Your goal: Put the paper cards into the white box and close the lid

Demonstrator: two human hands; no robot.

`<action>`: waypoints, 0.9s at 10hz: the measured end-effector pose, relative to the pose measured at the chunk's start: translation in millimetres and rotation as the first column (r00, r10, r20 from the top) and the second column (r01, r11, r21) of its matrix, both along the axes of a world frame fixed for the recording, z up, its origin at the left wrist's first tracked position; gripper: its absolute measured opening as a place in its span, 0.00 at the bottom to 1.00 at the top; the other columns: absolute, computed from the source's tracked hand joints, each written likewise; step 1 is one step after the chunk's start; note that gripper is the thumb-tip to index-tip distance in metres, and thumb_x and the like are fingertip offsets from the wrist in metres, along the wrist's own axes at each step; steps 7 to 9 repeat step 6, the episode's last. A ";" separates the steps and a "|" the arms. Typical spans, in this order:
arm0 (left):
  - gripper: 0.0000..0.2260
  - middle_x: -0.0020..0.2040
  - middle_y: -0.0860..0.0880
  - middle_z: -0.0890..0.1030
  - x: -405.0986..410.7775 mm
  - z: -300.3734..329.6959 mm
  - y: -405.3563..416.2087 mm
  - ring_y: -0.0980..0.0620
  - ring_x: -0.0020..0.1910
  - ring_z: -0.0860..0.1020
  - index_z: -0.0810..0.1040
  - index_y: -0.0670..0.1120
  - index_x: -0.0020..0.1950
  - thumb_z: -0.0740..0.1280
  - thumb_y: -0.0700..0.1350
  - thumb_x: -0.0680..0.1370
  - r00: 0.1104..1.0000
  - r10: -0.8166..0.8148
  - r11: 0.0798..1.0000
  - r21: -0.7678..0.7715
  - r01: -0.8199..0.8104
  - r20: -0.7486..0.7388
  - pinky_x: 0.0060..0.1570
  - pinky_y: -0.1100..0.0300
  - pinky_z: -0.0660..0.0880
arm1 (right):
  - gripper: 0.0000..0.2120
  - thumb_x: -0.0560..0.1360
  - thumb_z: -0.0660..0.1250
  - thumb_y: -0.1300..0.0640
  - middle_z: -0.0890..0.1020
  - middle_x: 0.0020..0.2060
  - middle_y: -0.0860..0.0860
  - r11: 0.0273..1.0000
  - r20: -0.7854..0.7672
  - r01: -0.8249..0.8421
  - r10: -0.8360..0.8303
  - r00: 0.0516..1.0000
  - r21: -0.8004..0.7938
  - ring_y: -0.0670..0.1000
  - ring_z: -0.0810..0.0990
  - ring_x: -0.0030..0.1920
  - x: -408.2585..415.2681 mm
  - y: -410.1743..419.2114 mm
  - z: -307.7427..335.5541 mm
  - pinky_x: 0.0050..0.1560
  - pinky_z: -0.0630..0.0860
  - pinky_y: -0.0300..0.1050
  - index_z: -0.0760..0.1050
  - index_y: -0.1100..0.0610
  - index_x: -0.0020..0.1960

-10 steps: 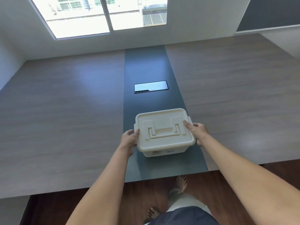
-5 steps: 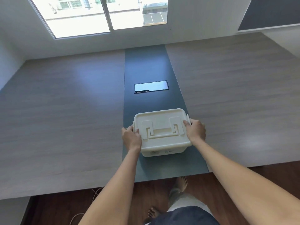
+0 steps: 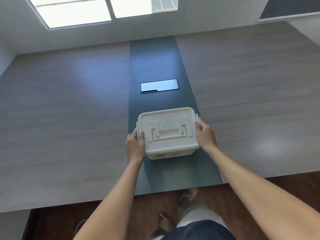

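Observation:
The white box [image 3: 170,154] stands on the dark centre strip of the table, its lid [image 3: 166,125] on top with a flat handle folded down. My left hand [image 3: 135,144] presses against the box's left side, thumb on the lid's edge by the left latch. My right hand [image 3: 206,134] grips the right side, fingers at the right latch. No paper cards are visible; the inside of the box is hidden by the lid.
A glossy black rectangular panel [image 3: 159,86] is set into the dark strip [image 3: 155,58] beyond the box. Wood-grain table surface [image 3: 69,110] spreads to both sides. The table's near edge [image 3: 173,191] lies close to my body; my bare feet stand on the wooden floor below.
Both hands have shifted further up along the box's sides, from the near corners to the latches. The box has barely moved.

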State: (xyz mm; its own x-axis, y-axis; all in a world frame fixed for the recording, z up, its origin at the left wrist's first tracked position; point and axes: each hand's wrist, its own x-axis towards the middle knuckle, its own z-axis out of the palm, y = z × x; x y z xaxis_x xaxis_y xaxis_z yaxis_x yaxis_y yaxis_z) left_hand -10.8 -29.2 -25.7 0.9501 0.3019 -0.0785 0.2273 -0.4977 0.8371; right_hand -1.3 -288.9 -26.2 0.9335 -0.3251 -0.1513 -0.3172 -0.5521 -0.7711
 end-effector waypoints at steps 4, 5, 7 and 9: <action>0.15 0.61 0.45 0.82 75.3 11.2 -0.8 0.45 0.60 0.80 0.77 0.43 0.67 0.65 0.45 0.81 0.992 0.070 0.978 -0.191 -0.090 -0.108 0.65 0.47 0.75 | 0.24 0.84 0.52 0.47 0.72 0.73 0.56 0.996 -0.123 -0.082 0.078 0.989 -0.027 0.61 0.70 0.72 79.6 -5.8 8.1 0.70 0.69 0.54 0.63 0.55 0.77; 0.15 0.57 0.46 0.83 73.0 11.6 0.6 0.47 0.55 0.81 0.80 0.46 0.61 0.61 0.53 0.82 0.993 0.083 0.969 -0.224 -0.099 -0.081 0.60 0.49 0.77 | 0.29 0.83 0.47 0.39 0.74 0.72 0.54 0.995 -0.126 -0.050 0.061 0.990 0.091 0.59 0.71 0.71 78.2 -12.9 16.2 0.70 0.67 0.52 0.66 0.52 0.76; 0.35 0.56 0.47 0.84 64.4 -7.5 9.3 0.47 0.56 0.81 0.82 0.47 0.59 0.46 0.69 0.79 0.984 0.149 0.944 -0.284 -0.170 -0.094 0.60 0.50 0.75 | 0.35 0.80 0.41 0.32 0.76 0.70 0.53 0.940 -0.081 0.146 -0.127 0.989 0.307 0.57 0.74 0.69 63.9 -22.0 4.0 0.73 0.65 0.52 0.67 0.51 0.75; 0.35 0.56 0.47 0.84 64.4 -7.5 9.3 0.47 0.56 0.81 0.82 0.47 0.59 0.46 0.69 0.79 0.984 0.149 0.944 -0.284 -0.170 -0.094 0.60 0.50 0.75 | 0.35 0.80 0.41 0.32 0.76 0.70 0.53 0.940 -0.081 0.146 -0.127 0.989 0.307 0.57 0.74 0.69 63.9 -22.0 4.0 0.73 0.65 0.52 0.67 0.51 0.75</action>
